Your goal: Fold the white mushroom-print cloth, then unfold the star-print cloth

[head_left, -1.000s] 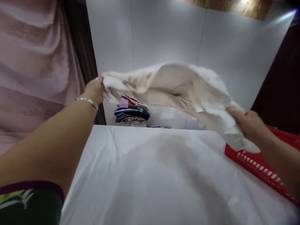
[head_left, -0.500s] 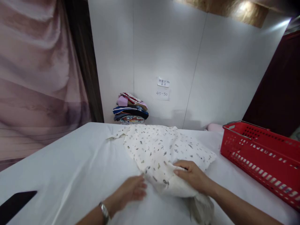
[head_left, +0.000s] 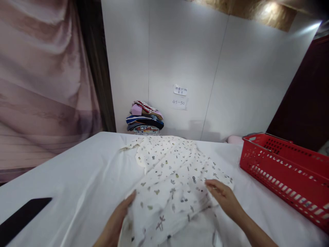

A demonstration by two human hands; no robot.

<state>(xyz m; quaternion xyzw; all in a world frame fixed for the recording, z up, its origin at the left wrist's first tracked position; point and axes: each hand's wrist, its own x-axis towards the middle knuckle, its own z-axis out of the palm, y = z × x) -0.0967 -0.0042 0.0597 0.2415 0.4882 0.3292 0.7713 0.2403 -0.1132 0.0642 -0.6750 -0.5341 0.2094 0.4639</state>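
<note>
A white shirt (head_left: pixel 177 171) printed with small grey and green motifs, palm trees among them, lies spread over the white-covered table. One sleeve (head_left: pixel 131 145) reaches out at the far left. Its near part is raised and loosely folded towards me. At the left edge of the cloth, my left hand (head_left: pixel 119 214) is closed with the fabric between thumb and fingers; its lower part is blurred. On the other side, my right hand (head_left: pixel 223 197) has its fingers together, pinching the shirt near its right edge.
A red plastic basket (head_left: pixel 280 171) with a metal handle stands at the right. Folded clothes (head_left: pixel 145 118) are stacked at the back against a white wall (head_left: pixel 190 61) bearing paper labels (head_left: pixel 180 97). A dark flat object (head_left: pixel 25 216) lies at the left, beside a pinkish curtain (head_left: pixel 46 85).
The near part of the shirt, bunched under my right hand before, is now spread out wider. My left hand has moved from free air onto the shirt's left edge. My right hand has shifted slightly right.
</note>
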